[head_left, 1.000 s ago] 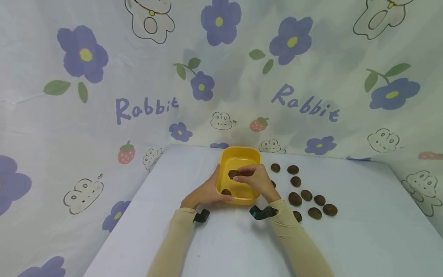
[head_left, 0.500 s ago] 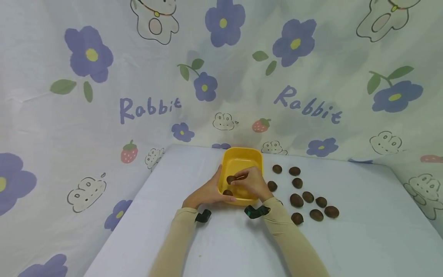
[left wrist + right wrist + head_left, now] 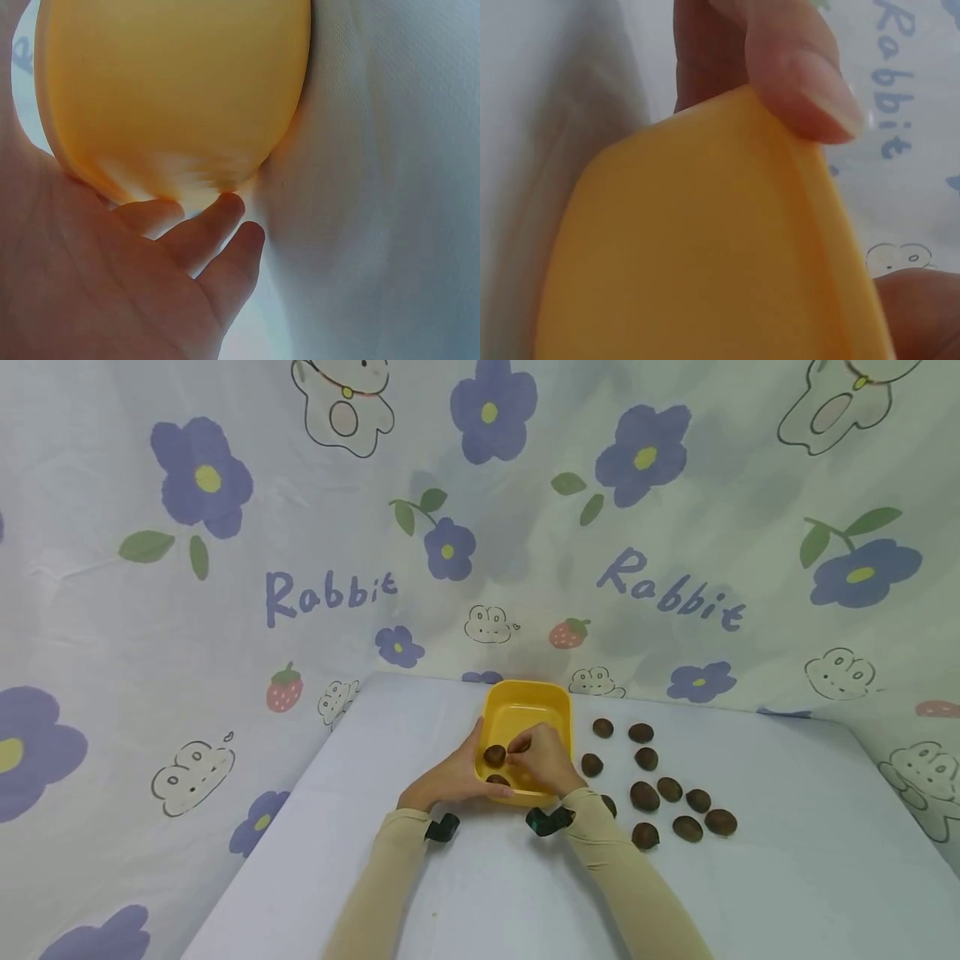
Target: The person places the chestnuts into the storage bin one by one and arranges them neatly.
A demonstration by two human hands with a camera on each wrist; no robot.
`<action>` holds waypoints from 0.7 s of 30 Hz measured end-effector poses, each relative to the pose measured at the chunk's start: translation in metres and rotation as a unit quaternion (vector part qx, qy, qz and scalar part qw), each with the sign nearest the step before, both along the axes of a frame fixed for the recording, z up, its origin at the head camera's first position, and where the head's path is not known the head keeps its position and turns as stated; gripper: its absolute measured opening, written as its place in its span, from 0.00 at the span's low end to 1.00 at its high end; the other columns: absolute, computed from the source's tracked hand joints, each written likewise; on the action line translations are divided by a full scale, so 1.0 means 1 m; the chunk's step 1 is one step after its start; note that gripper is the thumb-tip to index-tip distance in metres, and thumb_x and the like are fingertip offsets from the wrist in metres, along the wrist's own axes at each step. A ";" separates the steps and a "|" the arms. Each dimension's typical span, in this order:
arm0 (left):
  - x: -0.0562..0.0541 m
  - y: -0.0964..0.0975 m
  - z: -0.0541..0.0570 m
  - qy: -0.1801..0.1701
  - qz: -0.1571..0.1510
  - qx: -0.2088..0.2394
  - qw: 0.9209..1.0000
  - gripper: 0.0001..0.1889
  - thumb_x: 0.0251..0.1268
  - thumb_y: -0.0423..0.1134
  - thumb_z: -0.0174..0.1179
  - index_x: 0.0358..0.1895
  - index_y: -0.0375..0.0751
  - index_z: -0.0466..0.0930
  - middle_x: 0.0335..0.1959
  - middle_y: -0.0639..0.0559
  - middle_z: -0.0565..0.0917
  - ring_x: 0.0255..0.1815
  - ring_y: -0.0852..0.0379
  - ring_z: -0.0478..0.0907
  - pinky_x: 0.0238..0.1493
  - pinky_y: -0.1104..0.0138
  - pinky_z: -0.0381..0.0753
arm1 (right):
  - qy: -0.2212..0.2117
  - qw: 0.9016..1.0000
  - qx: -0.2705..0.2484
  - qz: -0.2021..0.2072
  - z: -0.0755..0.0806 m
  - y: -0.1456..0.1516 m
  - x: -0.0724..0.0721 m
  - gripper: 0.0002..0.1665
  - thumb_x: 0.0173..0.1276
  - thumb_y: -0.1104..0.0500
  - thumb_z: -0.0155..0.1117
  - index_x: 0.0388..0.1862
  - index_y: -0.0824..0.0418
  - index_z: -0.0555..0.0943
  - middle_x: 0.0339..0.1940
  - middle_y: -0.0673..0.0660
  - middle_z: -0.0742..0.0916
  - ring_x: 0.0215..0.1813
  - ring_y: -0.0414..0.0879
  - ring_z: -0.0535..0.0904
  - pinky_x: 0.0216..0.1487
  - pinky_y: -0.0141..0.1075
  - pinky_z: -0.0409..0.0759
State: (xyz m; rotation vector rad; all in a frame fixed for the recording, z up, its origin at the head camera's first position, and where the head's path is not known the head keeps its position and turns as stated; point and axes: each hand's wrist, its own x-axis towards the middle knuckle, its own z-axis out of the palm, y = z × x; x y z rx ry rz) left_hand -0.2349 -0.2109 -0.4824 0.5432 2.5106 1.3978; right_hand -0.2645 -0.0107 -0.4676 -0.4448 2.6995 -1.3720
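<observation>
My left hand (image 3: 455, 774) grips the yellow plastic container (image 3: 527, 687) at its near left corner. In the left wrist view its fingers (image 3: 232, 262) lie along the yellow wall, and in the right wrist view its thumb (image 3: 810, 90) hooks over the rim. Inside the container are two brown chestnuts: one chestnut (image 3: 495, 755) near the left wall, another chestnut (image 3: 497, 780) by the near left corner, partly hidden by the left hand. My right hand (image 3: 546, 758) reaches in over the right side, its fingertips just beside the first chestnut, with nothing visible between them.
Several more chestnuts (image 3: 645, 796) lie scattered on the white table (image 3: 787, 860) right of the container, one partly hidden behind the right sleeve (image 3: 622, 868). A patterned cloth backdrop (image 3: 525, 527) rises behind the table and along its sides.
My right hand has lowered a chestnut toward the container's near left and let go of it, fingertips now slightly apart from it. The left hand keeps its grip. The head view has shifted slightly.
</observation>
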 end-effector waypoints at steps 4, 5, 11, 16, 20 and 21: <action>0.002 -0.001 0.000 -0.019 0.014 -0.016 1.000 0.75 0.45 0.62 0.81 0.85 0.60 0.27 0.86 0.54 0.50 0.76 0.54 0.64 0.81 0.47 0.64 | -0.025 1.000 0.005 -0.003 0.000 -0.001 0.000 0.07 0.61 0.67 0.77 0.39 0.65 0.91 0.39 0.58 0.93 0.40 0.47 0.87 0.46 0.39 0.90; 0.002 -0.001 0.001 -0.022 0.018 -0.021 0.999 0.75 0.45 0.62 0.81 0.85 0.60 0.26 0.87 0.54 0.48 0.77 0.54 0.63 0.81 0.47 0.63 | -0.031 1.000 0.005 -0.002 0.000 -0.001 -0.001 0.09 0.61 0.67 0.77 0.41 0.66 0.91 0.41 0.59 0.93 0.41 0.47 0.87 0.47 0.39 0.90; 0.002 0.000 0.001 -0.020 0.019 -0.023 0.999 0.76 0.45 0.62 0.81 0.85 0.58 0.25 0.88 0.53 0.43 0.83 0.52 0.58 0.83 0.45 0.58 | -0.063 0.998 -0.004 0.010 -0.004 -0.004 -0.006 0.20 0.61 0.67 0.77 0.53 0.68 0.87 0.52 0.62 0.91 0.45 0.50 0.89 0.52 0.42 0.90; 0.004 0.000 0.001 -0.022 0.015 -0.027 0.999 0.76 0.46 0.63 0.79 0.85 0.57 0.22 0.88 0.53 0.36 0.86 0.51 0.51 0.84 0.44 0.55 | -0.084 0.995 -0.026 0.046 -0.007 -0.007 -0.010 0.18 0.63 0.65 0.76 0.53 0.65 0.88 0.51 0.59 0.91 0.48 0.49 0.87 0.58 0.44 0.88; 0.004 -0.001 0.002 -0.031 0.018 -0.038 0.999 0.77 0.47 0.65 0.78 0.84 0.56 0.21 0.88 0.53 0.33 0.87 0.50 0.49 0.84 0.45 0.55 | -0.090 0.991 -0.037 0.087 -0.008 -0.010 -0.011 0.14 0.65 0.65 0.75 0.51 0.61 0.90 0.47 0.55 0.93 0.48 0.47 0.85 0.60 0.44 0.86; 0.004 -0.001 0.002 -0.032 0.020 -0.039 0.999 0.76 0.47 0.65 0.78 0.84 0.56 0.21 0.88 0.53 0.33 0.87 0.50 0.49 0.84 0.45 0.55 | -0.088 0.991 -0.037 0.096 -0.007 -0.011 -0.011 0.14 0.66 0.65 0.74 0.51 0.61 0.90 0.47 0.55 0.93 0.48 0.47 0.85 0.60 0.44 0.86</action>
